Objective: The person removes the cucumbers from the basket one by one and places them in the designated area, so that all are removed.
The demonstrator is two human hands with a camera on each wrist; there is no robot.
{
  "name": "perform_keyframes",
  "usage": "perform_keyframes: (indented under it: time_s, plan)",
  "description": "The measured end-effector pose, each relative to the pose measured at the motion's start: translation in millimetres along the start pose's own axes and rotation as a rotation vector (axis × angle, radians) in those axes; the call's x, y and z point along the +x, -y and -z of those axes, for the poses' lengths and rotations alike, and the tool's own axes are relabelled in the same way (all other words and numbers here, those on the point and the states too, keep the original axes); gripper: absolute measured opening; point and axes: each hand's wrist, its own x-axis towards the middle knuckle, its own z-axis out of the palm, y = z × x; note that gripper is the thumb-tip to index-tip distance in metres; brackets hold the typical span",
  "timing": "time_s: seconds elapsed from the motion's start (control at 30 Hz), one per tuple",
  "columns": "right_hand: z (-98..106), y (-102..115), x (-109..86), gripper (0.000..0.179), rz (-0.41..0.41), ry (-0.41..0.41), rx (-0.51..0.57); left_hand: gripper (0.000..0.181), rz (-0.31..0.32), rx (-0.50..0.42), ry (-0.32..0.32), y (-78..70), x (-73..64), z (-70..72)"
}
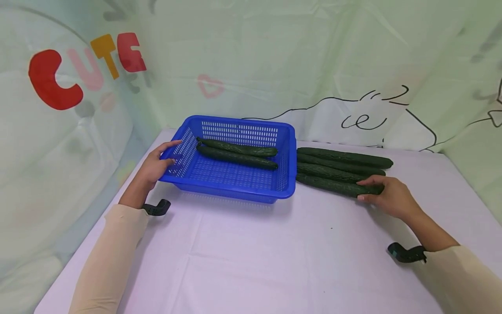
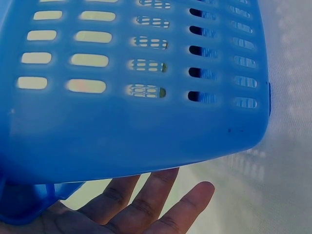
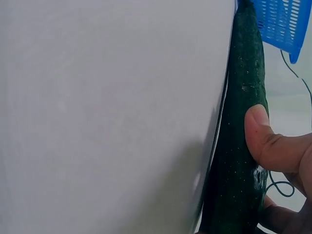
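A blue slotted plastic basket (image 1: 235, 194) stands on the table, with two long dark green cucumbers (image 1: 239, 158) lying in it. At the basket's left end my left hand (image 1: 153, 166) holds the rim, thumb and forefinger over the edge. The left wrist view shows other fingers (image 2: 146, 202) of that hand spread past the basket's slotted wall (image 2: 131, 131). To the right of the basket lie several more cucumbers side by side. My right hand (image 1: 388, 196) pinches the nearest cucumber (image 1: 333, 185) close to its right end, its thumb (image 3: 261, 131) along the side in the right wrist view.
A white cloth covers the table (image 1: 251, 253). Behind and at both sides hangs a pale printed curtain (image 1: 251, 56) with coloured letters and line drawings. A black strap-on device sits at each wrist, over beige sleeves.
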Motion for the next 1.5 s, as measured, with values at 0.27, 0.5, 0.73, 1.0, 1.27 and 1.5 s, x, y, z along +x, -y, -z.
perform_keyframes:
  time_s: [0.27, 0.5, 0.73, 1.0, 1.27, 1.5]
  plan:
    - [0.0, 0.2, 3.6, 0.043, -0.025, -0.003, -0.014, 0.061, 0.001, -0.004, -0.001, 0.5, 0.0, 0.3]
    - [1.0, 0.1, 7.1, 0.043, -0.027, -0.004, -0.025, 0.061, -0.005, 0.005, -0.007, -0.3, -0.4, 0.0]
    - [1.8, -0.8, 8.8, 0.044, -0.031, 0.004, -0.033, 0.061, -0.004, 0.008, -0.012, -1.1, 0.5, -0.1]
    - [0.0, 3.4, 7.8, 0.042, -0.007, -0.026, -0.083, 0.061, 0.000, 0.005, -0.009, -0.4, 1.1, 0.0]
    - [-2.0, 8.1, 5.9, 0.042, -0.012, -0.042, -0.102, 0.062, -0.002, -0.029, -0.003, 0.7, 1.4, 0.5]
    - [-3.8, 11.9, 2.3, 0.042, -0.014, -0.079, -0.114, 0.062, 0.004, -0.026, -0.003, 0.6, 1.8, 0.2]
